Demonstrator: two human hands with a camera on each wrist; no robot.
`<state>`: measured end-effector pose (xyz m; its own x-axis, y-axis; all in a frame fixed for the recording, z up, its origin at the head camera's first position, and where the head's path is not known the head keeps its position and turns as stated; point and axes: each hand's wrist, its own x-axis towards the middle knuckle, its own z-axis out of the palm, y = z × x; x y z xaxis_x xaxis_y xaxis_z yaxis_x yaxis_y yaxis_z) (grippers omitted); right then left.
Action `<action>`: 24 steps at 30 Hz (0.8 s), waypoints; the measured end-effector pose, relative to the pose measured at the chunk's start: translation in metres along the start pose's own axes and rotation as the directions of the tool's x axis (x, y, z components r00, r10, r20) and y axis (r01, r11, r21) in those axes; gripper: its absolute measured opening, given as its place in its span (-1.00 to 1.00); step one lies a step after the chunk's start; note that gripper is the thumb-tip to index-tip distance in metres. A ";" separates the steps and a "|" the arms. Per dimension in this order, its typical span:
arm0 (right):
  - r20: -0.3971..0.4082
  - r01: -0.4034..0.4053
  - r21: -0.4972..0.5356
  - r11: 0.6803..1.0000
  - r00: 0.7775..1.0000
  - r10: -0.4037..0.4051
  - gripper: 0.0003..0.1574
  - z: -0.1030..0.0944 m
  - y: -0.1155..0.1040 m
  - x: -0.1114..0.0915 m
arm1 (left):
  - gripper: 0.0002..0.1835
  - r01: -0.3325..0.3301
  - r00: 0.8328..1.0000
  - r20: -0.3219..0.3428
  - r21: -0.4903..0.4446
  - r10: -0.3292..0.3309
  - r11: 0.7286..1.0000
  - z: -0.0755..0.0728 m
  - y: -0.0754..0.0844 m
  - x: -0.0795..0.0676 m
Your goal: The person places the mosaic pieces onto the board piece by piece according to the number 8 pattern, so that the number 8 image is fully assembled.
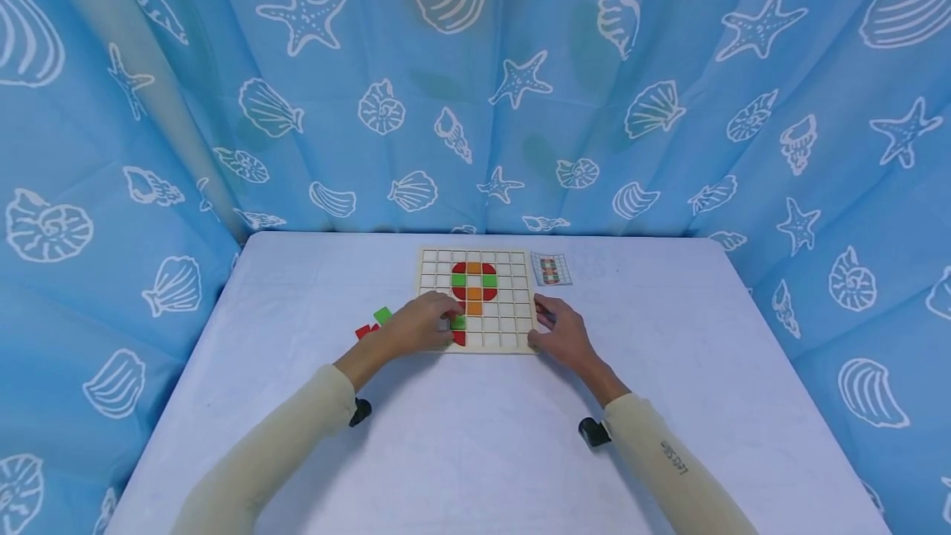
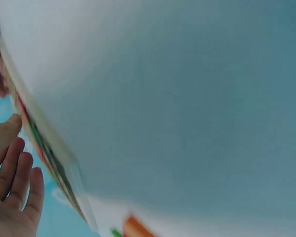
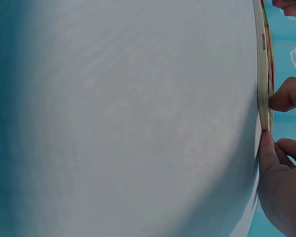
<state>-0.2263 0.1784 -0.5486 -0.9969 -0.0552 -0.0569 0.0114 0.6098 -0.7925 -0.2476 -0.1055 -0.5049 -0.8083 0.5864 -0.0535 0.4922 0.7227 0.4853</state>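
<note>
A pale wooden grid board [image 1: 505, 325] lies at the table's middle, bearing red, orange and green tiles. Its upper tiles form a rounded ring with an orange tile [image 1: 474, 309] below. Over the left side of the board is my left hand [image 1: 425, 322], fingertips at a red tile and covering part of the cells. In the left wrist view this hand's fingers [image 2: 22, 180] look loosely extended, and the thumb is close to the board's edge. My right hand [image 1: 560, 335] holds the board's right edge; the right wrist view shows its thumb [image 3: 288, 95] against the board.
A small pattern card [image 1: 551, 269] lies beyond the board's upper right corner. Loose green [image 1: 382, 315] and red [image 1: 362, 331] tiles lie left of the board, partly behind the left hand. A blue shell-print curtain [image 1: 475, 147] surrounds the white table [image 1: 475, 452].
</note>
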 end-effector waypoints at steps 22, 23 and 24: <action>-0.004 0.005 -0.022 1.000 1.000 -0.005 -0.07 0.001 0.002 0.002 | -0.62 0.331 0.943 -0.029 0.028 -0.331 0.943 -0.038 -0.067 -0.041; -0.005 0.003 -0.019 1.000 1.000 -0.004 -0.07 0.001 0.002 0.002 | -0.64 0.311 0.950 -0.023 0.036 -0.310 0.950 -0.038 -0.068 -0.044; -0.006 0.005 -0.014 1.000 1.000 -0.005 -0.07 0.002 0.002 0.002 | -0.67 0.290 0.957 -0.017 0.042 -0.289 0.956 -0.037 -0.069 -0.047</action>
<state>-0.2279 0.1784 -0.5515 -0.9973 -0.0533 -0.0496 0.0058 0.6208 -0.7839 -0.2555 -0.1963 -0.5034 -0.9216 0.3457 -0.1764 0.2499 0.8764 0.4117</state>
